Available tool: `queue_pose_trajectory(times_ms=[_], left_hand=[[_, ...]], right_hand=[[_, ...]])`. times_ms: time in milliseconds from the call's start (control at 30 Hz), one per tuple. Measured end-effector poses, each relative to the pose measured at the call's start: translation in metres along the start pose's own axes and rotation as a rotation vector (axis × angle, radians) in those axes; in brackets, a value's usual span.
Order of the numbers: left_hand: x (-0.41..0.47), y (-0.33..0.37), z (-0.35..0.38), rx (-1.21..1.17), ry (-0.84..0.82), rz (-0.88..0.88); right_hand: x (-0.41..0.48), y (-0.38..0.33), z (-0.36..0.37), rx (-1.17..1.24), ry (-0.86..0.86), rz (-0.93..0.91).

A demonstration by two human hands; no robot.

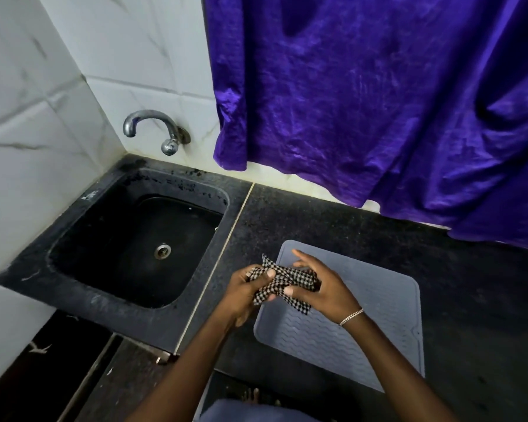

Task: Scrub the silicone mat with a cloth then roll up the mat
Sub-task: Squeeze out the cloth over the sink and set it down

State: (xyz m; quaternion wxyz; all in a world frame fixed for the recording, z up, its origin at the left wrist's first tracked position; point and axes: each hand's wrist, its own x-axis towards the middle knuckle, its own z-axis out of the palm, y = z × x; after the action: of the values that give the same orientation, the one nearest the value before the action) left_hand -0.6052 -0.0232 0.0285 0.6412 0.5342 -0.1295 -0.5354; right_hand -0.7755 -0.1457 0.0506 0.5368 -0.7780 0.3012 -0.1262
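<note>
A grey silicone mat (pixel 375 324) with a wavy ridged surface lies flat on the black counter, right of the sink. Above its near-left part I hold a bunched black-and-white checked cloth (pixel 282 283) between both hands. My left hand (pixel 244 292) grips the cloth's left end, thumb on top. From the right, my right hand (pixel 320 287) holds the cloth with thumb underneath and fingers partly spread; a silver bracelet sits on that wrist. The cloth hangs just above the mat; whether it touches I cannot tell.
A black sink (pixel 83 220) with a metal drain is set into the counter (pixel 470 284) at left, and a chrome tap (pixel 153 126) juts from the tiled wall. A purple curtain (pixel 378 102) hangs down to the counter's back edge. The counter's front edge runs below the mat.
</note>
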Motion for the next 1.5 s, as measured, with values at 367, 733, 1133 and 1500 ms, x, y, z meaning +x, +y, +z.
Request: queue_pose_trajectory(times_ms=[367,733,1133,1500], left_hand=[[-0.009,0.008,-0.026,-0.060,0.164,0.114],[0.005,0.063,-0.133,0.036,0.077,0.227],[0.060,0.158,-0.301,0.270,0.291,0.218],[0.153,0.228,-0.411,0.732,0.570,0.347]], right_hand=[[0.033,-0.005,0.028,0.486,-0.048,0.163],[0.126,-0.055,0.094,0.259,-0.092,0.055],[0.274,-0.118,0.224,0.162,-0.154,0.099],[0.422,-0.143,0.314,-0.001,0.091,0.114]])
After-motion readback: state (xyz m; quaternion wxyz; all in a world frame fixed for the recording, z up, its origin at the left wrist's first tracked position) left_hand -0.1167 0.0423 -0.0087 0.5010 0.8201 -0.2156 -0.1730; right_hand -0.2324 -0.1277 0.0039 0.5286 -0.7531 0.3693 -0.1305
